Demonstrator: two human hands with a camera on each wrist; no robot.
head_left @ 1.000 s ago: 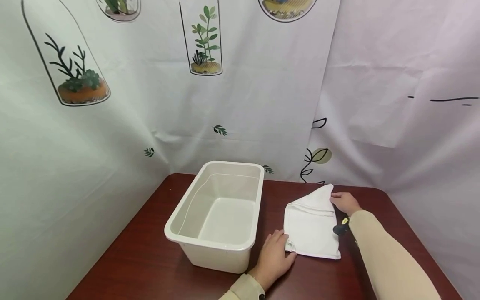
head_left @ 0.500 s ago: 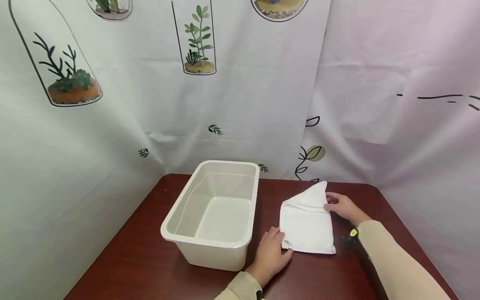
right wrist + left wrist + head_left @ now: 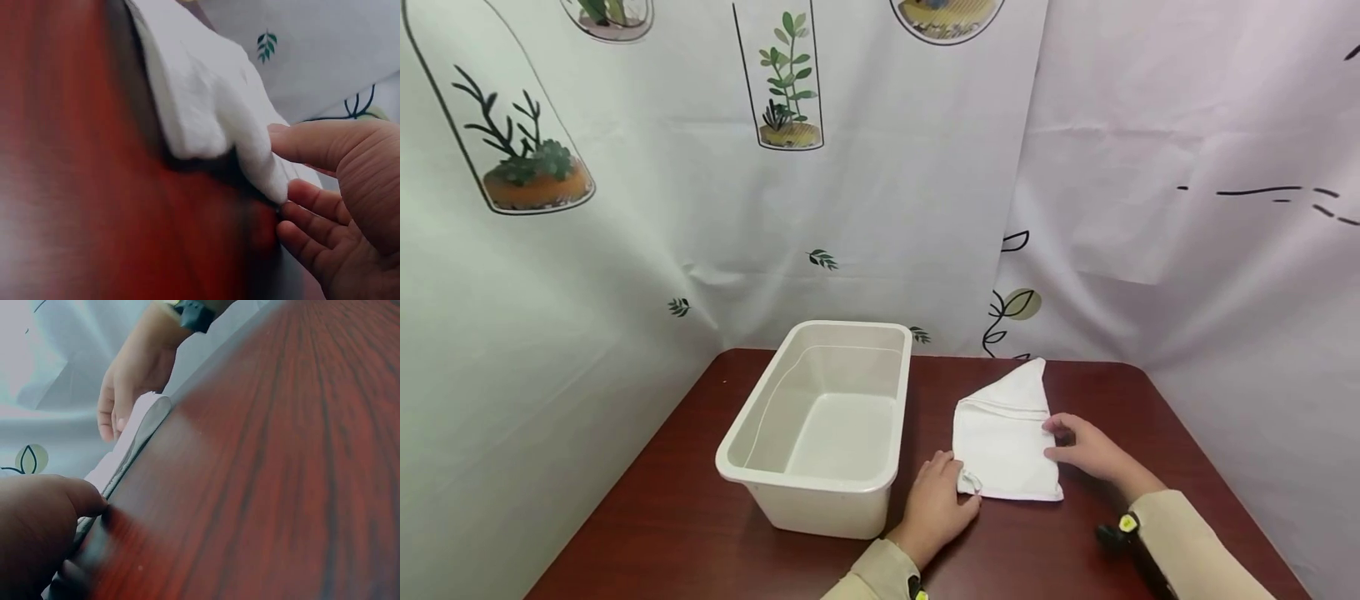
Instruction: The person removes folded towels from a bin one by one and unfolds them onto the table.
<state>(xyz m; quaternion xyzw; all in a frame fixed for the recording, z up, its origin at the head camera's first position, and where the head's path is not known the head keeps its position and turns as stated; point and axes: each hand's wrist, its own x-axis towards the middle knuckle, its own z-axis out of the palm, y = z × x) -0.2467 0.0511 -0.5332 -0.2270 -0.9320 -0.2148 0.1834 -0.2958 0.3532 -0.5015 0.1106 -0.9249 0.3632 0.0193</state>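
Resting at the near left corner of the white cloth [image 3: 1009,460], the left hand [image 3: 934,507] has its fingers extended and its thumb spread wide, beside a small loop or tag. At the cloth's right edge, the right hand [image 3: 1088,448] keeps a gap between thumb and loosely bent fingers; the close view is blurred, so how firmly the fingertips touch is hard to say. The cloth lies flat, its far part folded to a point. Left of it, just apart, stands a pale basin [image 3: 808,482]. All sit on a dark red table [image 3: 677,492], before a white plant-printed backdrop [image 3: 902,183].
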